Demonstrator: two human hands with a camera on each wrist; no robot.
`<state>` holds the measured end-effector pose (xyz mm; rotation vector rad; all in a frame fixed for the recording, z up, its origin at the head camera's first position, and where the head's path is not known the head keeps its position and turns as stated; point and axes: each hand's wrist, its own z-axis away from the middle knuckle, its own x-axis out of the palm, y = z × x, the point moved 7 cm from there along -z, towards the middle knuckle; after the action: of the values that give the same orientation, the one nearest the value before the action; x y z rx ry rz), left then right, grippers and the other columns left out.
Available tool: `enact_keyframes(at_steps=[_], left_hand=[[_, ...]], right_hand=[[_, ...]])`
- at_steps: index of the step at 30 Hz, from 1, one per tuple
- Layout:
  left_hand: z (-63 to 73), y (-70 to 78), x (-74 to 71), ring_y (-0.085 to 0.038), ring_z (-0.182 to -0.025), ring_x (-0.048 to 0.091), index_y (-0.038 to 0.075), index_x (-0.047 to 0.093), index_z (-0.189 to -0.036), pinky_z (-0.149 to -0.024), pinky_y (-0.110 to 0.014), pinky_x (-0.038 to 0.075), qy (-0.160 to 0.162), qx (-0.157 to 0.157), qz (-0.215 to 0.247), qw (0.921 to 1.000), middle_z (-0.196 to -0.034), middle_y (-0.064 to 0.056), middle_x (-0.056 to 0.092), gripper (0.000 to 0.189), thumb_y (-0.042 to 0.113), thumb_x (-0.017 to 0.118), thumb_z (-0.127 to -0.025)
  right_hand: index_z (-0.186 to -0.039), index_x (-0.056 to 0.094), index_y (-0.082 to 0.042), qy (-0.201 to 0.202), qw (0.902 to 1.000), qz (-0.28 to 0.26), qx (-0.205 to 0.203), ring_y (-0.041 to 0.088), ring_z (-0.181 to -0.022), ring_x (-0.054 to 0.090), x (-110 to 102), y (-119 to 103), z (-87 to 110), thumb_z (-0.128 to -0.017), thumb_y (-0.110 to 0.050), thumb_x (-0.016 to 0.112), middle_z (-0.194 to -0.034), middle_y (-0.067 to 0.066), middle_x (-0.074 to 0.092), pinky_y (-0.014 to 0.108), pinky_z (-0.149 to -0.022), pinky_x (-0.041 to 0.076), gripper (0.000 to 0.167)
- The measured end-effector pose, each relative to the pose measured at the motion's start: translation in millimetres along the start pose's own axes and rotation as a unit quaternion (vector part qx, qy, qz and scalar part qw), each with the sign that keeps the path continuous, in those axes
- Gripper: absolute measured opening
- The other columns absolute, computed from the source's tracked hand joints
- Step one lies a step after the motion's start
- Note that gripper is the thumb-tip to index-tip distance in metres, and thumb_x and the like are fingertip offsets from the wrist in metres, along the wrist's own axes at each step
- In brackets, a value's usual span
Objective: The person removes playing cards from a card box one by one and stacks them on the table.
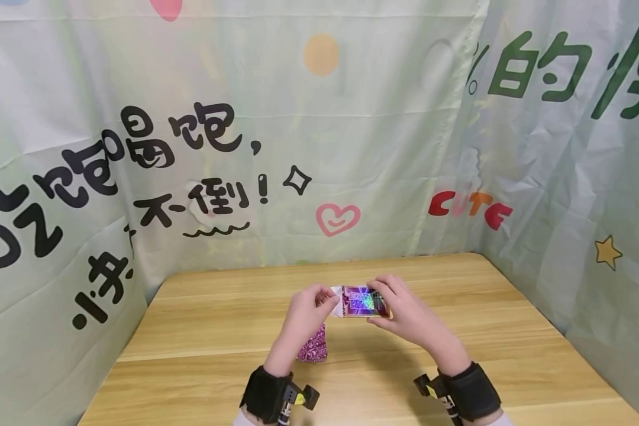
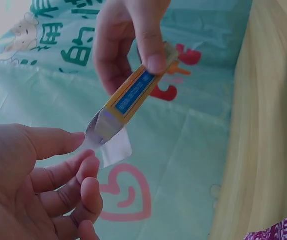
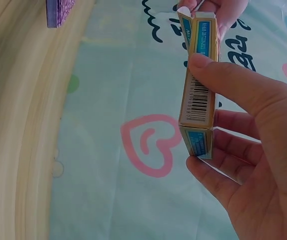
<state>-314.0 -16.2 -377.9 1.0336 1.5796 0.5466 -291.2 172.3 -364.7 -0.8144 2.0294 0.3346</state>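
A small, flat card box with a shiny purple holographic face is held above the table. My right hand grips its right end, thumb on one narrow side and fingers round the other. A barcode shows on that narrow side of the box in the right wrist view. At the opposite end, my left hand pinches a white end flap between thumb and forefinger. The box is open at this end; its inside cannot be seen. On the table behind my left wrist lies a purple glitter-patterned block, partly hidden.
The wooden table spreads out under both hands. Printed cloth curtains hang behind it and along both sides. Each wrist wears a black strap with a small camera.
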Motion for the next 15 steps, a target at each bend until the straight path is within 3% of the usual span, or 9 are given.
enact_keyframes(at_steps=[8, 15], left_hand=[[1.9, -3.7, 10.2, -0.010, -0.063, 0.054, 0.013, 0.064, -0.098, -0.052, -0.024, 0.043, -0.019, -0.024, -0.018, 0.9994, -0.079, 0.001, 0.063, 0.021, 0.031, 0.069, -0.090], [0.6, -7.8, 9.3, -0.010, -0.065, 0.054, 0.014, 0.064, -0.095, -0.055, -0.024, 0.045, -0.027, -0.029, -0.012, 0.9992, -0.080, 0.001, 0.063, 0.021, 0.034, 0.068, -0.091]], right_hand=[[-0.128, 0.056, -0.006, 0.021, 0.9994, -0.003, -0.029, 0.019, -0.109, 0.053, -0.9, -6.8, -1.0, -0.072, -0.029, 0.087, -0.120, 0.008, 0.054, 0.034, -0.085, 0.054, 0.068], [-0.127, 0.056, -0.003, 0.039, 0.9984, 0.003, -0.041, 0.022, -0.108, 0.054, -2.2, -7.5, -0.3, -0.069, -0.025, 0.089, -0.120, 0.011, 0.055, 0.036, -0.083, 0.055, 0.070]])
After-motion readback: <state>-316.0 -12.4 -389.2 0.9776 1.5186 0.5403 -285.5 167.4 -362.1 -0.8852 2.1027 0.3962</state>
